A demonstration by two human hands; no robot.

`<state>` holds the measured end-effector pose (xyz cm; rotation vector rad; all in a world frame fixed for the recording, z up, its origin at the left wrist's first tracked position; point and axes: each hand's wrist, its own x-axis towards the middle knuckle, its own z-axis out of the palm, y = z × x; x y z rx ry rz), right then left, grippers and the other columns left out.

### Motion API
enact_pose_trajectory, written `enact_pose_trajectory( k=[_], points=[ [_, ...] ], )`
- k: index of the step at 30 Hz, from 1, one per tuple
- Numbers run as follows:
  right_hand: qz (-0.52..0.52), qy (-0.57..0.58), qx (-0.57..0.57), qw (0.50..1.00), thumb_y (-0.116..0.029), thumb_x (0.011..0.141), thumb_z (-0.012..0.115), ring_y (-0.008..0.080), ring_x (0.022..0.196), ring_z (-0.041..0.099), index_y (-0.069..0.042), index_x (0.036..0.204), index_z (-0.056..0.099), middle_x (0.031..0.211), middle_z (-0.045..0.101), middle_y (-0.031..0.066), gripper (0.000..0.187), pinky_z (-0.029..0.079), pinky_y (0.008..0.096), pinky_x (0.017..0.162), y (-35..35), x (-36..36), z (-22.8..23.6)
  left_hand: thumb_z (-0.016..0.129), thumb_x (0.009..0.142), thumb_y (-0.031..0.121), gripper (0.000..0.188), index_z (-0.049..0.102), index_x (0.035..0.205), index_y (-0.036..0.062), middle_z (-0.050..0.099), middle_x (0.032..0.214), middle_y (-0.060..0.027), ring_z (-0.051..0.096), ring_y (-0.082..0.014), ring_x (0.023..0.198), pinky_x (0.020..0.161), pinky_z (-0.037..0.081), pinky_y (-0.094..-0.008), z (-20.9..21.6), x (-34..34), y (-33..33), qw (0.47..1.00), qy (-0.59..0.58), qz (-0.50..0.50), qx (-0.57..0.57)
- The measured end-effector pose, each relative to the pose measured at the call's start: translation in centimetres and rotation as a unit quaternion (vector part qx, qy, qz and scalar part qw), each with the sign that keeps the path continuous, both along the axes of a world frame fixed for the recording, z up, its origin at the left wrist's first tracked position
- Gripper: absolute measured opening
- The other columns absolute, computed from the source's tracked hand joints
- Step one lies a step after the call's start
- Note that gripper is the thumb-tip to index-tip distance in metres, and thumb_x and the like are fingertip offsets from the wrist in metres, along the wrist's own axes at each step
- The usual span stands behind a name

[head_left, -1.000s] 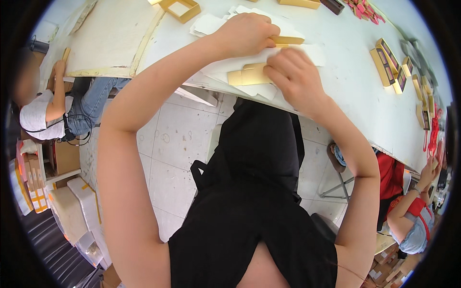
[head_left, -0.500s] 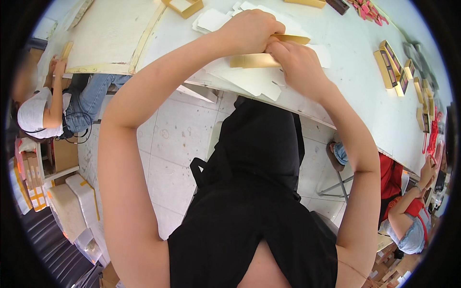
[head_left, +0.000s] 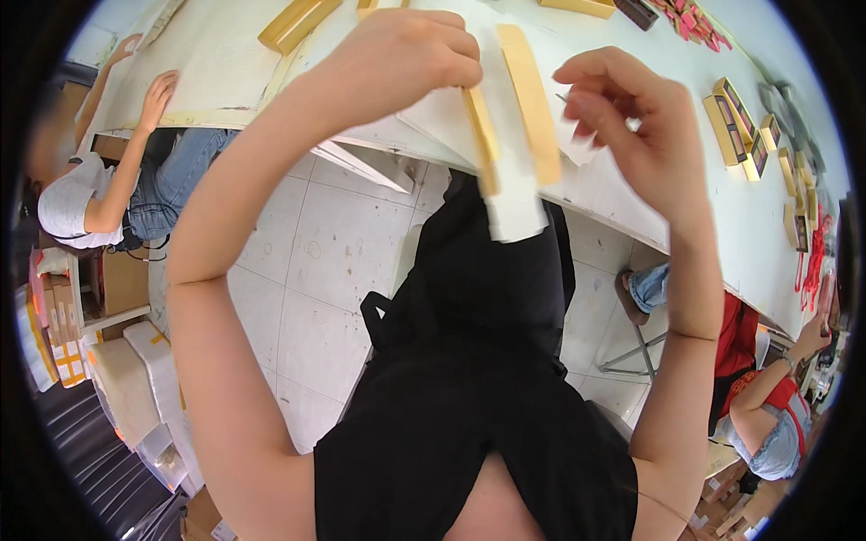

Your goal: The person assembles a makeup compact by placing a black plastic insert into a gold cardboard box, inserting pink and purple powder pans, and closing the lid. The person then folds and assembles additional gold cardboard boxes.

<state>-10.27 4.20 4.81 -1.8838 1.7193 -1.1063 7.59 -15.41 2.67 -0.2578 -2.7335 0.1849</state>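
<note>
My left hand (head_left: pixel 410 56) is closed on one long edge of a folded cardboard box piece (head_left: pixel 514 180) at the table's near edge. Two gold side walls stand up along its white inside, and a white end flap sticks out toward me past the table edge. To the right, my right hand (head_left: pixel 645 126) is off the box, its fingers bent but apart, with nothing clearly held. White flat card blanks (head_left: pixel 433 117) lie on the table beneath the box piece, partly hidden by it and my left hand.
Gold boxes (head_left: pixel 298 22) lie at the far left of the table, another gold box (head_left: pixel 577 7) at the far middle. Dark-filled gold boxes (head_left: pixel 735 131) and red pieces (head_left: pixel 690 22) are on the right. People work at both sides; one person's hand (head_left: pixel 158 99) is on the left table.
The box piece has turned from lying crosswise to pointing toward me. My right hand has let go of it and moved right; my left hand has shifted left, still holding it.
</note>
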Motion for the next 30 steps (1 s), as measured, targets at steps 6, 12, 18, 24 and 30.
enact_pose_trajectory(
  k=[6,12,18,24,30],
  points=[
    [0.208,0.196,0.020,0.958,-0.010,0.077,0.074,0.0293,0.131,0.051,-0.006,0.110,0.064,0.127,0.063,0.0045,0.035,0.041,0.0478,0.111,0.8,-2.0,-5.5,0.067,0.078,0.000,0.018,0.068,0.094,0.0089,0.068,0.103,-0.0033,0.067,-0.0202,0.088,0.070,0.056,-0.0289,-3.9,0.1,0.5,0.999,0.021,-0.039,0.029],
    [0.168,0.274,-0.105,0.941,-0.049,0.081,0.065,0.0287,0.123,0.057,-0.009,0.102,0.065,0.121,0.064,0.0066,0.045,0.033,0.0565,0.115,1.5,-1.6,-8.4,0.081,0.068,0.020,0.026,0.066,0.087,0.0095,0.067,0.121,-0.0045,0.067,-0.0225,0.081,0.067,0.055,-0.0327,-4.2,3.6,3.0,0.983,0.009,-0.122,0.136],
    [0.119,0.186,-0.094,0.971,-0.016,0.083,0.074,0.0291,0.098,0.063,-0.005,0.090,0.065,0.100,0.064,0.0101,0.016,0.034,0.0561,0.115,-1.0,-0.7,-7.6,0.080,0.074,0.014,0.014,0.068,0.080,0.0099,0.061,0.095,-0.0014,0.057,-0.0172,0.070,0.060,0.050,-0.0288,-5.0,2.2,3.3,0.959,0.014,-0.014,0.282],
    [0.049,0.198,-0.215,0.955,-0.005,0.076,0.073,0.0278,0.093,0.065,-0.004,0.084,0.065,0.086,0.064,0.0074,0.011,0.048,0.0518,0.105,-1.9,0.1,-9.4,0.074,0.074,0.000,0.025,0.074,0.097,0.0107,0.062,0.093,-0.0035,0.060,-0.0156,0.074,0.059,0.051,-0.0253,-8.7,1.2,5.7,0.935,0.186,0.018,0.301],
    [0.008,0.265,-0.275,0.924,-0.001,0.071,0.070,0.0297,0.102,0.067,-0.001,0.091,0.067,0.098,0.068,0.0119,0.019,0.056,0.0476,0.096,-1.2,0.9,-10.4,0.072,0.067,-0.007,0.041,0.072,0.106,0.0050,0.067,0.104,-0.0084,0.065,-0.0194,0.080,0.060,0.055,-0.0255,-8.2,2.0,4.4,0.971,0.182,-0.036,0.154]
  ],
)
